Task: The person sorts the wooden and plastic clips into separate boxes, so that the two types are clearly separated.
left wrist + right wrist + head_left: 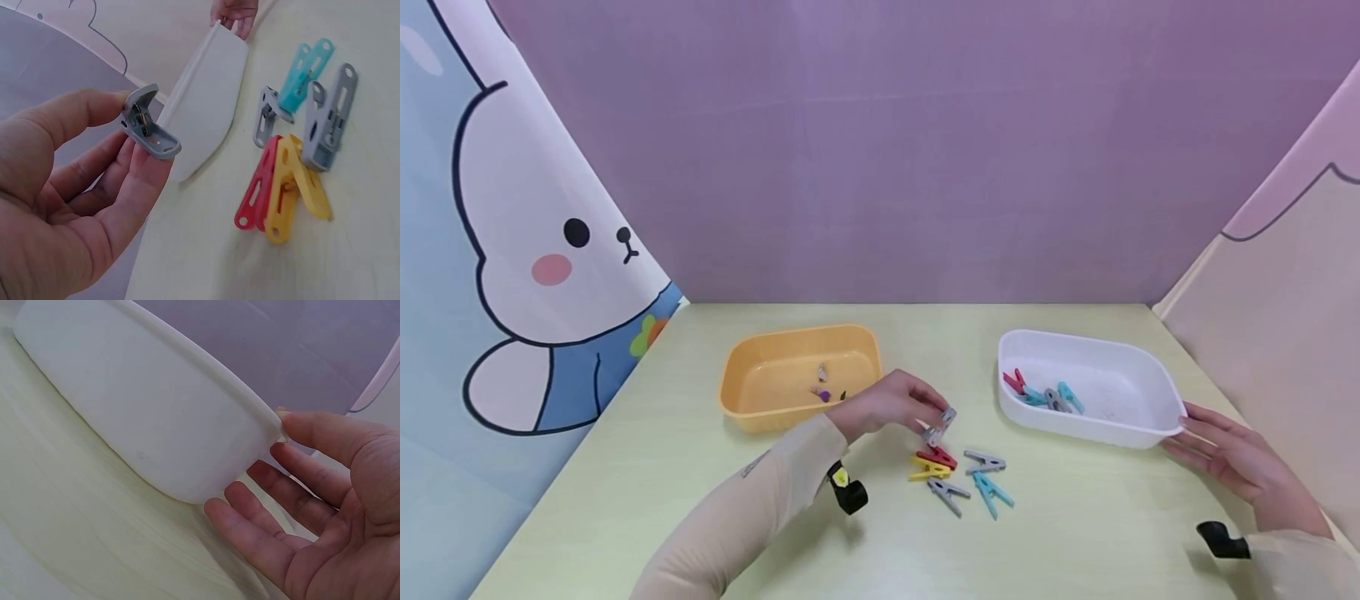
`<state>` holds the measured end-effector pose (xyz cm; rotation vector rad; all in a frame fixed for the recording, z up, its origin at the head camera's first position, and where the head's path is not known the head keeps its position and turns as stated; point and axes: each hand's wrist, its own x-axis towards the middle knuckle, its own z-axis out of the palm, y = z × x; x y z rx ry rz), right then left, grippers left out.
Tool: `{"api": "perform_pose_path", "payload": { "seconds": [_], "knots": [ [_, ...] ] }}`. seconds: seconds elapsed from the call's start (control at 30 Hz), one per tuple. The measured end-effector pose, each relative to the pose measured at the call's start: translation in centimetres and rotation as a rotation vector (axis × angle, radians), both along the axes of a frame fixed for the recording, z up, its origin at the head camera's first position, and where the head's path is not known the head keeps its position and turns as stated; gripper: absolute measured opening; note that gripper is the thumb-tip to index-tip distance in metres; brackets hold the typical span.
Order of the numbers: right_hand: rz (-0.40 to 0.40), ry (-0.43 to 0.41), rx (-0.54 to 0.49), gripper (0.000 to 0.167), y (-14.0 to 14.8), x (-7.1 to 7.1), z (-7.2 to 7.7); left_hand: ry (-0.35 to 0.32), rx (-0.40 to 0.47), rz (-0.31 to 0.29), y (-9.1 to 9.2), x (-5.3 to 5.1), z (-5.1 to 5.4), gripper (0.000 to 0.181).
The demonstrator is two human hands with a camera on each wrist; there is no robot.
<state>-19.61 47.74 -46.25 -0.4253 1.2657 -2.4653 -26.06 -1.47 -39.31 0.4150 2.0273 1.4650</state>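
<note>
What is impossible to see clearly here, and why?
Head view: objects in the orange tray, too small to identify.
Head view: mark on the left sleeve, too small to read.
Left wrist view: clothespins in the white tray, hidden by its wall.
Right wrist view: that tray's rim, partly cut by top edge.

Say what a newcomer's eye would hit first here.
Probably the big cartoon animal at the far left of the head view. Then, near centre, the left hand pinching a gray clothespin by a cluster of colored clothespins. Flanking that: an orange bin at left, and a white bin at right, touched by the right hand.
</note>
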Motion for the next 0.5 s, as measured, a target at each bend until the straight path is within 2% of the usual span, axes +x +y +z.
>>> {"api": "perform_pose_path", "payload": {
  "seconds": [0.23, 0.5],
  "knots": [
    [0.01, 0.009, 0.006, 0.049, 0.0, -0.1, -0.1, -0.031, 0.051, 0.009, 1.1, -0.6, 0.7, 0.022],
    [-0.011, 0.008, 0.024, 0.049, 0.0, -0.1, 0.0, -0.056, 0.127, 0.039, 2.6, -1.5, 1.0, 0.024]
  ]
}}
